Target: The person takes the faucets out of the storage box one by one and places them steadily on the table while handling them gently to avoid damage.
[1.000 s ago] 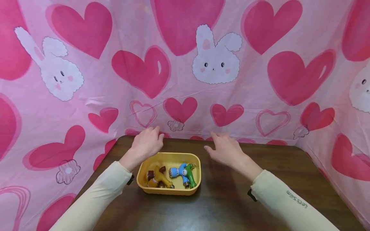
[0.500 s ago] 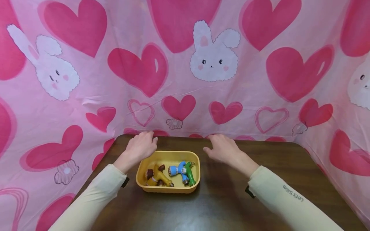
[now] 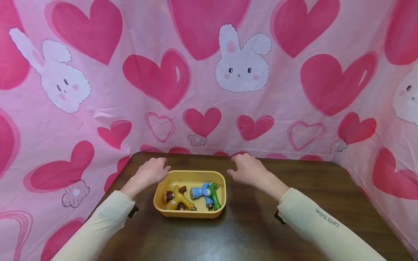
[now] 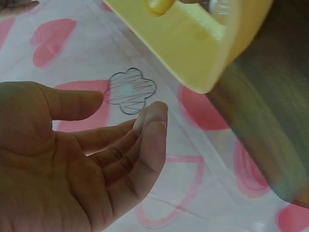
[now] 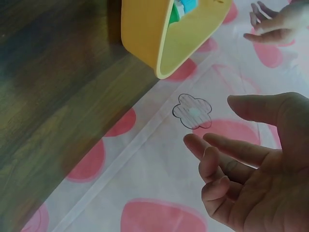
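Observation:
A yellow plastic bin [image 3: 189, 214] stands on the table and holds several branched pieces with metal-looking ends. On its left side lies a mustard-yellow piece [image 3: 180, 198] with dark brown parts. To the right, a blue piece [image 3: 203, 193] and a green piece [image 3: 213, 197] lie against each other. My left hand [image 3: 150, 172] hovers by the bin's far left corner, holding nothing; its loosely bent fingers show in the left wrist view. Past the right rim hovers my right hand [image 3: 249, 169], with no object in it and its fingers relaxed. The bin hides part of its contents in both wrist views.
The dark brown wooden table [image 3: 310, 203] extends to the right of the bin and in front of it. A pink cloth [image 3: 241, 105] with hearts and rabbits hangs behind the table's far edge and at both sides.
My left hand has moved left and toward me, away from above the bin's far left corner. The right hand has shifted slightly left. The bin and its contents stay put.

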Motion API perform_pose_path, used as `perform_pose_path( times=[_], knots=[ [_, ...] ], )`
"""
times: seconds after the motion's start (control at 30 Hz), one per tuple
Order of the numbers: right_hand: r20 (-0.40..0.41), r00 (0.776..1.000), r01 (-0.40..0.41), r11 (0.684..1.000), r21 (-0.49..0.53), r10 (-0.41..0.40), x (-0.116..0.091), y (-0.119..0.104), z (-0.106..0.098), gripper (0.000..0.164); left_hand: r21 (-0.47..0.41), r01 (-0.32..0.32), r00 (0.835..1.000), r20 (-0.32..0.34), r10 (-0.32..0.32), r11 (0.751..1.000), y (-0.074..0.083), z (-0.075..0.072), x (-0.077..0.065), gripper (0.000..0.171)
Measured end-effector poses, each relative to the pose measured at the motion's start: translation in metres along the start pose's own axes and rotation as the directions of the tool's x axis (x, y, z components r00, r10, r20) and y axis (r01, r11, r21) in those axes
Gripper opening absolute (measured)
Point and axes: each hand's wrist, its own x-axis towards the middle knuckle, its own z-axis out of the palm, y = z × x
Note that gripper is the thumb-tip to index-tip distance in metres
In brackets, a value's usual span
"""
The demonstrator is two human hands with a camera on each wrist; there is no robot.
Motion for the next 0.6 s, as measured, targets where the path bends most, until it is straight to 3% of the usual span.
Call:
perform_pose_path(
  times=[0.17,0.33,0.5,0.6],
  knots=[
    [0.013,1.0,-0.01,1.0,0.025,0.01,0.0,-0.001,0.002,0.045,0.018,0.016,0.999,0.045,-0.017,1.0,-0.008,0.003,-0.004,0.048],
    [0.039,0.999,-0.028,0.999,0.038,0.026,0.0,-0.002,0.004,0.044,0.026,0.03,0.991,0.129,-0.033,0.999,-0.014,0.004,-0.008,0.039],
    [0.049,0.998,-0.032,0.999,0.039,0.03,0.0,-0.004,0.007,0.042,-0.085,0.09,0.967,0.245,-0.066,0.992,-0.018,0.009,-0.012,0.024],
    [0.055,0.998,-0.026,0.999,0.044,0.023,0.0,-0.005,0.009,0.041,-0.158,0.107,0.96,0.273,-0.06,0.982,-0.022,0.013,-0.015,0.021]
  ],
)
